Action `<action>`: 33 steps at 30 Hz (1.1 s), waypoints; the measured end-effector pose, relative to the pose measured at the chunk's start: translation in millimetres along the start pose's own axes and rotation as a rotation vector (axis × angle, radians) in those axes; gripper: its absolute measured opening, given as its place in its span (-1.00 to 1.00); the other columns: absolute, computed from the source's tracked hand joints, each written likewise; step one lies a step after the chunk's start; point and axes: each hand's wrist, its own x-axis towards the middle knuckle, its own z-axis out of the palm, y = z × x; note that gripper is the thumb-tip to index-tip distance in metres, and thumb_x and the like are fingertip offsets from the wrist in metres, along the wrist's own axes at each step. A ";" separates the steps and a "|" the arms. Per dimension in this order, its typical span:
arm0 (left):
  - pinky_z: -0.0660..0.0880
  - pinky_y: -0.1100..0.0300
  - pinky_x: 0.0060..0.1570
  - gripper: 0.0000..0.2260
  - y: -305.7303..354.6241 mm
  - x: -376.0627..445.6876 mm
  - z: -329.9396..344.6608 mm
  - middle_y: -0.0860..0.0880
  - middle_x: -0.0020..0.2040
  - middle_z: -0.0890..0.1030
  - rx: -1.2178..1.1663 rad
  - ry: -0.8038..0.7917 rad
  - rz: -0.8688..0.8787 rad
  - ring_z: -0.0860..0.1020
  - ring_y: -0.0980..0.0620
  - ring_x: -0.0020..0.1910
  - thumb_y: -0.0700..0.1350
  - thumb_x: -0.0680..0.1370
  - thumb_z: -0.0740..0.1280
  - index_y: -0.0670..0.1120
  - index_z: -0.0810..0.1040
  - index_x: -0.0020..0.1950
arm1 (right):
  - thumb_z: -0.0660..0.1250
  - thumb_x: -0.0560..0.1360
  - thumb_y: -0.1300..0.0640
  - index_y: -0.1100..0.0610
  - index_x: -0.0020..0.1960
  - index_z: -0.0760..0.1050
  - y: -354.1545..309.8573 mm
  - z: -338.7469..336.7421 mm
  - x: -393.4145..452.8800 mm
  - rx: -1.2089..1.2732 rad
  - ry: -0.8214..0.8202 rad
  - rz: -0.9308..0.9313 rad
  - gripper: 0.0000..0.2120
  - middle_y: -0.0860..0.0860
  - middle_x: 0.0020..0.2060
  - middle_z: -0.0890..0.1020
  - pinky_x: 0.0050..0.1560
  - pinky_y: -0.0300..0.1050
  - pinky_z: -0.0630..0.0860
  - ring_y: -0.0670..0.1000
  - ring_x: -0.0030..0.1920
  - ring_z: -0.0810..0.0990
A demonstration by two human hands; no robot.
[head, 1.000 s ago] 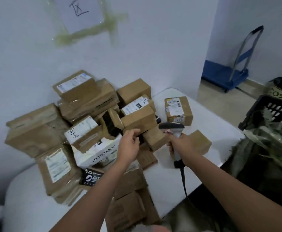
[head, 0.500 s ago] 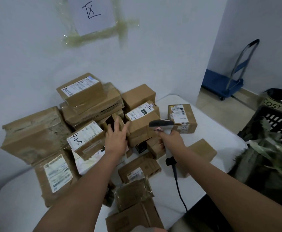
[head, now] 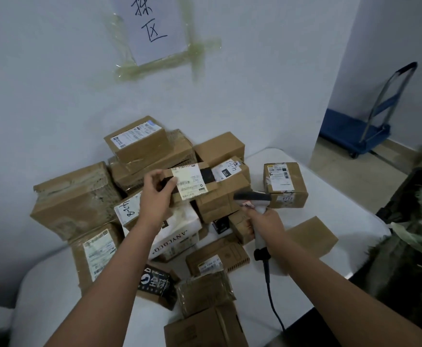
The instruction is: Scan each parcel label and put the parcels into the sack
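The print on the label (head: 189, 183) of the held parcel (head: 192, 182) is too blurred to read. The left hand (head: 156, 196) covers that parcel's left end. The right hand (head: 265, 222) hides most of the scanner (head: 253, 197) grip, and its fingers wrap out of sight. The sack (head: 410, 256) is cut off by the right edge. The wall sign (head: 154, 23) runs past the top edge. The lowest parcel (head: 204, 329) is cropped at the bottom.

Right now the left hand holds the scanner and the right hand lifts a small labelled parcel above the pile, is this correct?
Not quite: the hands are swapped. In the head view the left hand grips the small labelled parcel above the pile, and the right hand holds the scanner by its handle, its head beside the parcel's label.
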 end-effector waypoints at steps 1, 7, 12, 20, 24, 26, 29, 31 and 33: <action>0.58 -0.16 0.12 -0.73 0.2 -1.7 3.2 0.10 0.14 0.59 -0.073 -0.013 -0.060 0.62 -0.02 0.12 0.02 0.54 0.45 0.14 0.46 0.18 | 0.41 0.52 -0.02 0.24 0.00 0.57 -1.0 -4.0 -1.2 -0.007 -0.012 -0.013 -0.70 0.08 -0.32 0.61 -0.40 -0.21 0.50 -0.03 -0.39 0.57; 0.55 -0.04 0.17 -0.70 -3.7 -28.1 39.0 -0.06 0.16 0.59 -0.227 -0.153 -0.168 0.60 -0.09 0.16 -0.11 0.56 0.42 -0.03 0.45 0.26 | 0.39 0.53 0.00 0.18 -0.14 0.54 -17.7 -42.8 -17.3 0.033 -0.051 -0.070 -0.76 0.09 -0.35 0.61 -0.30 -0.11 0.51 0.01 -0.39 0.55; 0.59 0.10 -0.12 -0.78 -3.7 -52.3 75.0 -0.14 0.18 0.62 -0.284 -0.186 -0.230 0.64 -0.07 0.08 -0.22 0.58 0.37 -0.05 0.48 0.19 | 0.38 0.56 0.05 0.21 -0.07 0.53 -15.8 -84.7 -32.3 0.085 -0.055 -0.078 -0.79 0.07 -0.41 0.58 -0.41 -0.18 0.46 -0.01 -0.46 0.50; 0.61 0.09 -0.04 -0.71 -2.7 -84.7 124.5 -0.17 0.19 0.65 -0.476 -0.204 -0.420 0.64 -0.08 0.13 -0.14 0.61 0.33 -0.19 0.47 0.31 | 0.39 0.53 0.04 0.16 -0.18 0.50 -6.1 -146.3 -50.9 0.053 -0.071 -0.080 -0.78 0.10 -0.41 0.57 -0.37 -0.14 0.45 0.01 -0.46 0.50; 0.59 0.09 -0.01 -0.87 3.1 -99.1 140.2 -0.13 0.06 0.69 -0.562 -0.185 -0.485 0.64 -0.04 0.07 -0.14 0.64 0.29 -0.13 0.58 0.13 | 0.40 0.53 0.06 0.15 -0.15 0.52 -1.8 -162.2 -54.6 0.058 -0.085 -0.093 -0.82 0.10 -0.42 0.57 -0.37 -0.11 0.43 0.02 -0.47 0.49; 0.59 0.10 -0.02 -0.91 5.6 -103.4 145.3 -0.10 -0.04 0.70 -0.596 -0.159 -0.503 0.64 -0.02 0.02 -0.15 0.64 0.29 -0.10 0.58 0.05 | 0.39 0.54 0.09 0.15 -0.17 0.52 -4.6 -167.3 -57.3 0.061 -0.117 -0.112 -0.83 0.09 -0.44 0.56 -0.40 -0.15 0.42 0.01 -0.48 0.48; 0.61 0.13 -0.11 -0.90 4.7 -103.4 149.7 -0.10 -0.05 0.68 -0.577 -0.151 -0.535 0.63 -0.01 0.00 -0.14 0.65 0.28 -0.12 0.57 0.03 | 0.39 0.54 0.06 0.15 -0.24 0.52 -8.7 -172.1 -60.8 -0.010 -0.192 -0.147 -0.77 0.08 -0.44 0.57 -0.42 -0.18 0.44 0.00 -0.47 0.48; 0.60 0.12 -0.09 -0.89 3.1 -102.6 151.1 -0.13 -0.01 0.67 -0.544 -0.157 -0.557 0.64 -0.02 0.01 -0.12 0.65 0.27 -0.14 0.55 0.05 | 0.40 0.53 0.04 0.14 -0.27 0.53 -11.5 -171.1 -63.7 -0.065 -0.235 -0.177 -0.75 0.08 -0.44 0.58 -0.43 -0.20 0.43 -0.01 -0.48 0.48; 0.61 0.10 -0.05 -0.88 3.6 -101.6 152.1 -0.15 -0.01 0.67 -0.521 -0.153 -0.579 0.64 -0.03 -0.01 -0.12 0.65 0.27 -0.15 0.54 0.04 | 0.41 0.52 0.01 0.13 -0.28 0.53 -14.1 -167.7 -65.3 -0.112 -0.257 -0.205 -0.74 0.07 -0.45 0.58 -0.42 -0.19 0.43 0.00 -0.49 0.48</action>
